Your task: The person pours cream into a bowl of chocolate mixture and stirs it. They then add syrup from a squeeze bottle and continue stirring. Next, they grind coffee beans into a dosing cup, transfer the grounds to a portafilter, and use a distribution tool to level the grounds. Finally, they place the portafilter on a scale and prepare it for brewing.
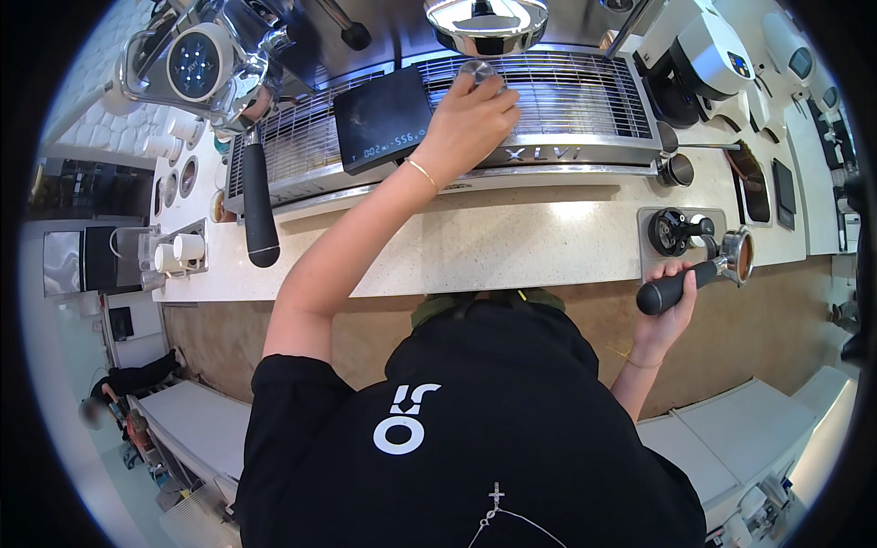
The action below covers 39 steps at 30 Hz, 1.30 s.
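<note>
My left hand [477,123] reaches over the slatted drip tray [582,103] of an espresso machine, its fingers closed around the rim of a small clear cup [477,69] beneath the chrome group head [486,27]. Beside that wrist lies a black digital scale [384,120] with lit digits. In my right hand [670,298], past the counter's front edge, is the black handle of a portafilter [738,257]; brown coffee shows in its basket. A second portafilter [260,198] sits locked in the machine's left group, handle towards me.
A black tamper-like tool [668,231] rests on a grey tray at the right. Beyond stand a white grinder [712,58], a metal cup [676,170] and a knock box [754,188]. White mugs [188,246] stand far left. A person [130,383] is in the left background.
</note>
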### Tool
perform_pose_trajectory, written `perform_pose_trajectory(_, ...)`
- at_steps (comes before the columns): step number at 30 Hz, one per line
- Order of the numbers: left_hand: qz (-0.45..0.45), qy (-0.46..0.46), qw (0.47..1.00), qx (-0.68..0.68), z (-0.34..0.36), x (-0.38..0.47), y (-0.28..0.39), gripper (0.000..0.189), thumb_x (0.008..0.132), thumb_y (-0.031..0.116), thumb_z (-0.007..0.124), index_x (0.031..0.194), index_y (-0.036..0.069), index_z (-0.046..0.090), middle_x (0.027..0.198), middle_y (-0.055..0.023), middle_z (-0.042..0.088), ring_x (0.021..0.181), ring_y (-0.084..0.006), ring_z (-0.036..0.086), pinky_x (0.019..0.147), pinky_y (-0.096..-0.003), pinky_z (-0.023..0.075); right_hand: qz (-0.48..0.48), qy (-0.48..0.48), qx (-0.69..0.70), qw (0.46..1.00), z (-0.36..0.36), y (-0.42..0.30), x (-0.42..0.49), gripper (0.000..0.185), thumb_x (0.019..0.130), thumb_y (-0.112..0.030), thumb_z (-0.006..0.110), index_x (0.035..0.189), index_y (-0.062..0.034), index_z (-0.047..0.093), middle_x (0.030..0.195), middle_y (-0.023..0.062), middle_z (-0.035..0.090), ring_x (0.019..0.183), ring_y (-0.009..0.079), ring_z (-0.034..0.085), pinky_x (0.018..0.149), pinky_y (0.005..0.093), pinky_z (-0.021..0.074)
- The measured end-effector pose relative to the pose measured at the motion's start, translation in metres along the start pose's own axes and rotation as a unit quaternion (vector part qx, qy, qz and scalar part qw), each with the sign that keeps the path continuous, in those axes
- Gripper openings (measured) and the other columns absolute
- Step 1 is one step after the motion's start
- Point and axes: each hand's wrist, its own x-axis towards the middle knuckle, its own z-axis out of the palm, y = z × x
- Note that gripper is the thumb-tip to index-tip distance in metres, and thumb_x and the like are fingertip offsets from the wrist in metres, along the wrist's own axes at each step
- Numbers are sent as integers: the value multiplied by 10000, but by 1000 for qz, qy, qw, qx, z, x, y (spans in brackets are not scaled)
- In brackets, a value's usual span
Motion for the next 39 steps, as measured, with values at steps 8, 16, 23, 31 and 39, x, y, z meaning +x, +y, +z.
perform_pose_trajectory(8,-14,-7,999,-47,-13,1,-19,89,718,117,662,804,133,677,921,44,643,923,-152,561,802,-296,447,60,4,-24,998,3,7,-19,243,941,-227,527,1089,-51,447,846,89,495,761,211,514,720,321,440)
perform_pose_trajectory(16,-256,135,945,-155,-40,-39,-42,148,712,166,755,802,63,698,729,-30,663,702,-204,597,637,-313,487,108,-3,-52,993,6,9,-31,223,928,-178,526,1091,-47,446,825,97,496,753,217,515,711,329,444)
perform_pose_trajectory(23,-543,239,748,-300,-37,-87,-37,195,758,104,772,887,-20,696,752,-51,694,625,-74,604,604,-210,482,179,-93,-91,975,26,16,-30,289,891,-150,575,1106,-52,409,813,105,503,745,208,515,723,324,464)
perform_pose_trajectory(31,-535,199,811,-128,-41,-112,-20,397,751,132,773,1104,4,644,748,-42,635,670,-122,553,619,-277,448,290,-255,-87,918,72,59,-12,335,889,-88,557,1165,-40,373,868,118,524,775,245,599,735,353,495)
perform_pose_trajectory(39,-474,-46,858,-193,-42,-86,39,656,801,130,634,1410,236,415,550,-60,511,483,-242,528,514,-377,427,292,-382,-66,874,137,104,13,361,934,-169,554,1217,-49,365,860,83,490,667,197,594,609,336,521)
